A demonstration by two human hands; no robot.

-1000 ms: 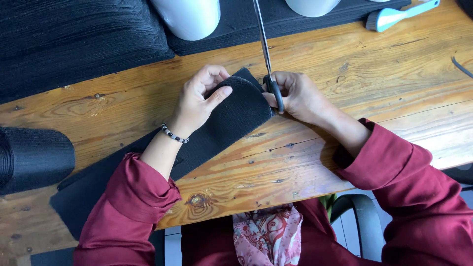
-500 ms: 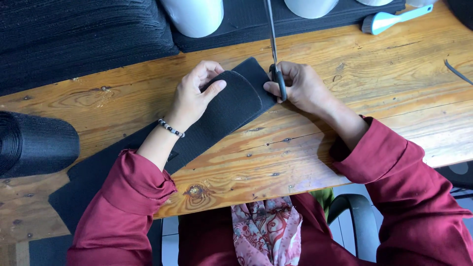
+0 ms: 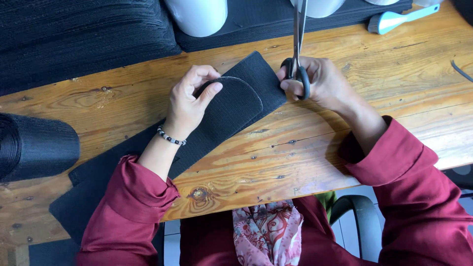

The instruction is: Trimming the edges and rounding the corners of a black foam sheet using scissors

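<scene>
A long strip of black ribbed fabric (image 3: 256,79) lies diagonally across the wooden table (image 3: 345,128). On top of its upper end sits a rounded black piece (image 3: 231,106). My left hand (image 3: 189,101) presses down on that rounded piece, thumb on its top edge. A beaded bracelet circles the left wrist. My right hand (image 3: 318,81) is at the strip's right end and grips black-handled scissors (image 3: 297,54), whose blades point straight up away from me, closed or almost so.
A roll of black fabric (image 3: 34,145) lies at the left edge. Stacked black fabric (image 3: 74,39) covers the back left. Two white rounded objects (image 3: 197,15) stand at the back. A light blue brush (image 3: 394,19) lies at the back right.
The view has shifted slightly, and my right hand with the scissors now sits a little further from the rounded piece, blades upright. My left hand keeps holding the piece down.
</scene>
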